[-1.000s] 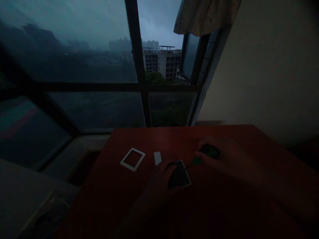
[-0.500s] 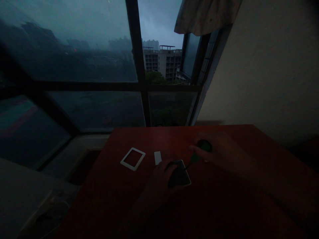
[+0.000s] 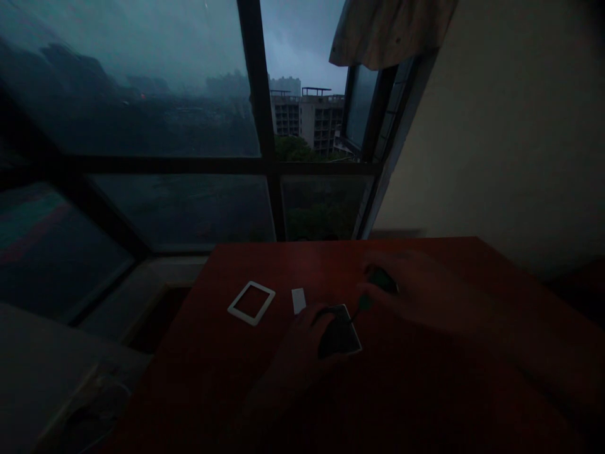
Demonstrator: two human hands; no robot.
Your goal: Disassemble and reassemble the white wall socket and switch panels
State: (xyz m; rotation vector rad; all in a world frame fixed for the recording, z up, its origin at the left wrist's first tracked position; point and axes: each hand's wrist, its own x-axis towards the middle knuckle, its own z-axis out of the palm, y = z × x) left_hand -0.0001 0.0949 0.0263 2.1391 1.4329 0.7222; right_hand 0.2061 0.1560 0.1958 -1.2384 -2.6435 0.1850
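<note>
My left hand [image 3: 300,340] grips a square wall switch panel [image 3: 340,335] with a dark back and thin white edges, fingers curled over its left side. In my right hand [image 3: 416,287] is a screwdriver [image 3: 364,303] with a green and black handle. The screwdriver's dark shaft slants down and left to the panel's upper right edge; dim light hides the exact contact at the tip. Left of my hands, an open white square frame [image 3: 242,316] lies flat. A small white rectangular piece [image 3: 298,299] rests just beyond my left fingers.
The reddish-brown table [image 3: 212,372] runs back toward a dark-framed window [image 3: 271,167]. A pale wall [image 3: 482,145] stands at the right, and a cloth [image 3: 392,31] hangs at the upper right. The room is very dark.
My right hand has turned and shifted slightly left with the screwdriver's handle. The left hand and the panel stay almost where they were.
</note>
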